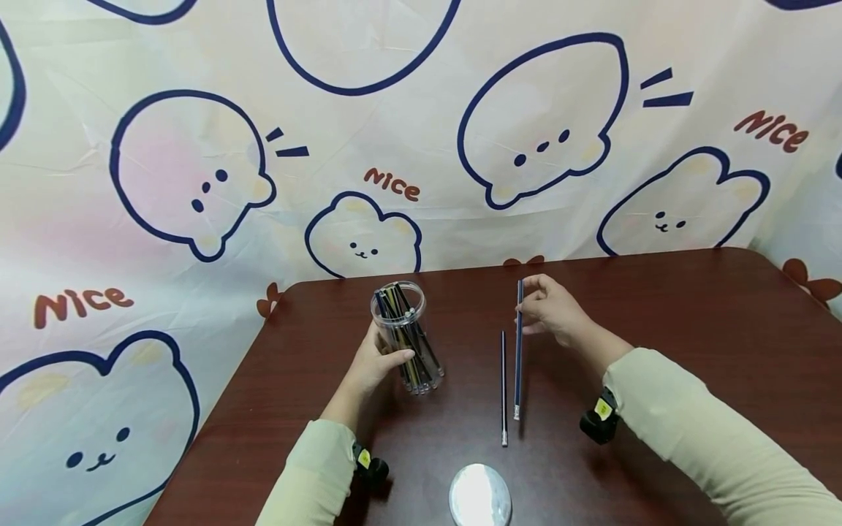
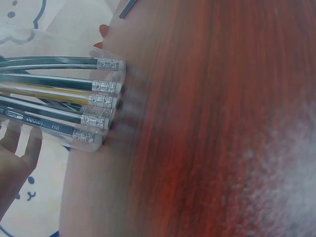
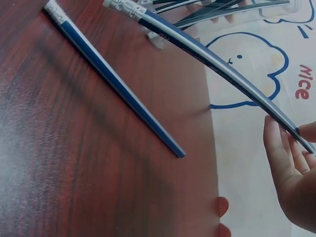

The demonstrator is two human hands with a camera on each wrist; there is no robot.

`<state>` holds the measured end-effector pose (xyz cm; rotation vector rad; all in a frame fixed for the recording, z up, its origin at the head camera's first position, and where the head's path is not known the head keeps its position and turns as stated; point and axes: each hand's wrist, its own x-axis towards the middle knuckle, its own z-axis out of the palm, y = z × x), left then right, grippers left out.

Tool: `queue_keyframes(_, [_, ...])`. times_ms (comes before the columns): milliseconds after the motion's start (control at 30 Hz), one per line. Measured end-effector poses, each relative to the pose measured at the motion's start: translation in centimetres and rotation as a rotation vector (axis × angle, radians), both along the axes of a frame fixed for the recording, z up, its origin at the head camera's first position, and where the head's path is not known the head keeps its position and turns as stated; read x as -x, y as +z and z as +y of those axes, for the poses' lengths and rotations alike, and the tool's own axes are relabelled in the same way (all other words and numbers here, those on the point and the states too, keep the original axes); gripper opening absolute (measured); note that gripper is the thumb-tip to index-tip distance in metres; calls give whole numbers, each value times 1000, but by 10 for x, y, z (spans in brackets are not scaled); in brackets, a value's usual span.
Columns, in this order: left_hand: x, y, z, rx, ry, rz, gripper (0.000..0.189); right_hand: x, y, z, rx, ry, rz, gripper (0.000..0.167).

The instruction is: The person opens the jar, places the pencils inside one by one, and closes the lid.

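Observation:
My left hand (image 1: 376, 359) grips a clear plastic jar (image 1: 398, 323) around its side, with the thumb across the front. Inside it stand several pencils (image 2: 49, 94), dark ones and a yellow one, their silver eraser ends at the bottom. To the right, my right hand (image 1: 547, 310) pinches a blue striped pencil (image 1: 518, 358) near its upper end, the eraser end pointing toward me. A second blue pencil (image 3: 116, 81) lies on the table just left of the held one. In the right wrist view the held pencil appears above the table surface.
A round white lid-like disc (image 1: 480, 497) lies near the front of the dark wooden table (image 1: 691, 351). Behind the table's far edge hangs a white cloth (image 1: 447, 241) printed with cartoon bears. Both wrists wear a small black camera.

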<state>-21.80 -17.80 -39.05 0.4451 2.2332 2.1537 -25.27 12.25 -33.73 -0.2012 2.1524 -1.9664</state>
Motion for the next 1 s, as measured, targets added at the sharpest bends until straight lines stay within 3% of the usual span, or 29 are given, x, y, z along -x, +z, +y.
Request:
queue_keyframes(233, [0,0,0,-5,-11,12,70,0,20,-7,18,-7,44,48])
queue_keyframes(567, [0,1,0,5,-5,3,71,-1,62,-17,149,-60,79,49])
queue_keyframes(1000, [0,1,1,-3,-10,13,70,4,104,-37,317,-223,184,49])
